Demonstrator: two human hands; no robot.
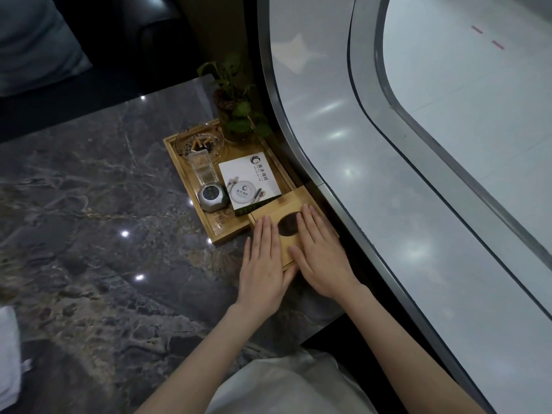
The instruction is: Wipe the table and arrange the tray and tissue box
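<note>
A wooden tissue box [288, 209] with a dark oval slot lies at the right edge of the dark marble table [89, 204], its far end touching the wooden tray [179, 162]. My left hand [263, 264] lies flat on the box's left side, thumb at its near end. My right hand [322, 255] rests flat on the box's right side, fingers beside the slot. The tray holds a glass ashtray [199, 141] with cigarette butts, a clear toothpick holder [203, 168], a grey round device [212, 196] and a white printed box [251, 180].
A small potted plant [236, 112] stands at the tray's far right corner. A curved metal-edged glass barrier [328, 180] runs along the table's right side. A white cloth [9, 354] lies at the table's near left edge. A dark sofa [89, 40] sits beyond the table.
</note>
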